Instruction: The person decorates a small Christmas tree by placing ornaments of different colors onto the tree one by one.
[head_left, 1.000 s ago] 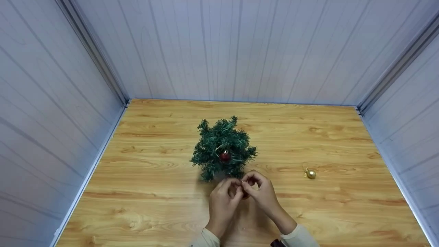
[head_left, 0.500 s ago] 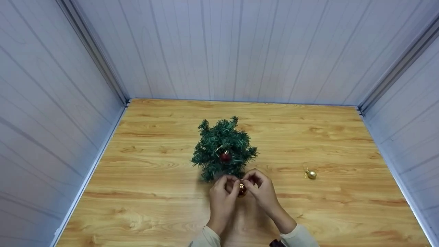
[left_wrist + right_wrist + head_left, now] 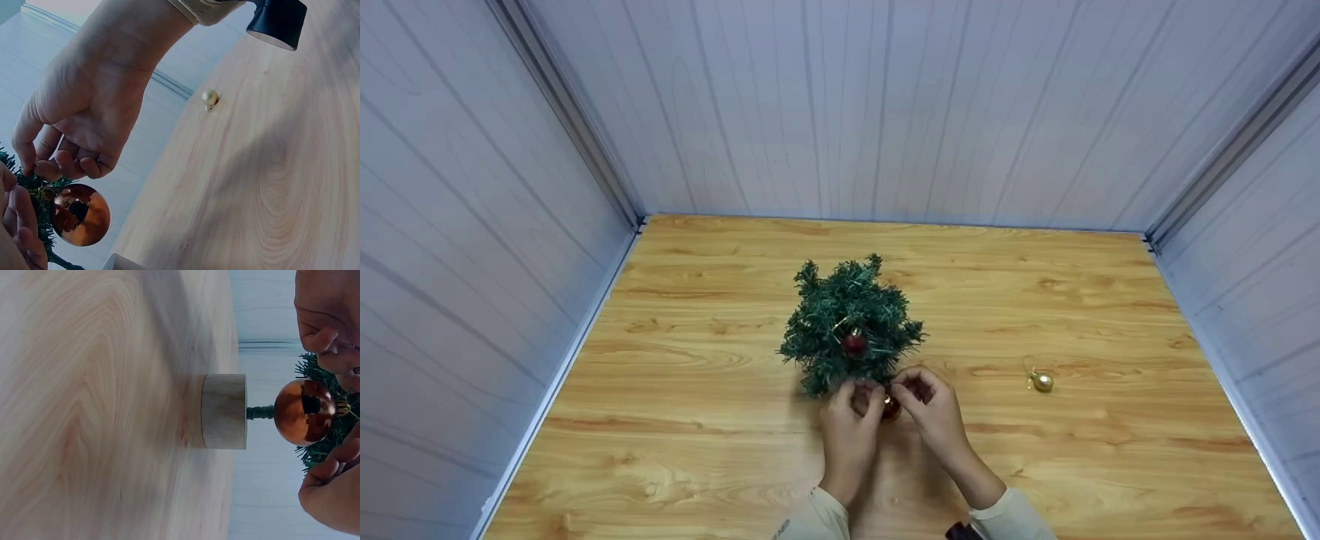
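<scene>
A wood-grain table (image 3: 697,465) bears 1 green tree (image 3: 840,300), its stem rising from a round base (image 3: 225,412). At its near side, the left hand (image 3: 850,435) and right hand (image 3: 936,416), fingertips narrowly pinched, hold 1 copper ball (image 3: 304,412) by its top. 1 red ball (image 3: 854,345) hangs among the branches; 1 gold ball (image 3: 1042,382) lies to the right.

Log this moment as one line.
left hand, right hand: pinching just above copper ball | red ball: on tree | gold ball: on table
</scene>
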`<state>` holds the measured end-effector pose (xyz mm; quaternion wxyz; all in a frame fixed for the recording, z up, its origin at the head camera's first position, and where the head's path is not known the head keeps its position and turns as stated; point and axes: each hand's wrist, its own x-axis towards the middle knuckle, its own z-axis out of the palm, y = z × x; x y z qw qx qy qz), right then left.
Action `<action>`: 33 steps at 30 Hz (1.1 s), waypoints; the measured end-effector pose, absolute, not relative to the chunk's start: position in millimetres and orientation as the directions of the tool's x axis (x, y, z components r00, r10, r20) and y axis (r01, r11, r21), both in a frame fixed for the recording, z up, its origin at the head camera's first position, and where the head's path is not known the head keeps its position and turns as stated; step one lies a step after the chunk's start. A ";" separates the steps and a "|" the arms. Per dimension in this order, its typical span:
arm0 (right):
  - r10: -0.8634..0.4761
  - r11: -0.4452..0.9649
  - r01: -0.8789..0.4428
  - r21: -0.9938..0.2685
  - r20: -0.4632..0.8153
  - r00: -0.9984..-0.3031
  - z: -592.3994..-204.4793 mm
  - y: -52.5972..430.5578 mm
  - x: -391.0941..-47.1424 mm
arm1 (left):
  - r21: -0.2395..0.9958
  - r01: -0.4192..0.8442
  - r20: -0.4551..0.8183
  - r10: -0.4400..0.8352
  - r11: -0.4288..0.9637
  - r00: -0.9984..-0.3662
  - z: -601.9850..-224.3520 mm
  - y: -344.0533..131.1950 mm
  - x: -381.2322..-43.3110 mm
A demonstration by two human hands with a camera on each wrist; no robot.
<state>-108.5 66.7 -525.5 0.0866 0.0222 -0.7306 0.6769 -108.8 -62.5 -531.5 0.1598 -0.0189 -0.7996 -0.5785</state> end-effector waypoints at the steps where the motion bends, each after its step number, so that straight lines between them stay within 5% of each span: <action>1: 0.088 0.086 -0.158 -0.984 0.166 -0.982 -525.5 66.8 -108.7 | 0.914 0.221 0.287 -0.160 0.339 -0.944 -531.9 -62.2 -109.2; 17: 0.150 0.211 -0.150 -0.966 0.183 -0.972 -498.5 59.0 -101.2 | 0.870 0.298 0.395 -0.194 0.393 -0.898 -533.1 -57.6 -112.2; 33: 0.080 0.084 -0.053 -0.995 0.059 -0.995 -529.0 70.5 -116.4 | 0.816 0.305 0.453 -0.215 0.491 -0.865 -543.7 -62.0 -114.5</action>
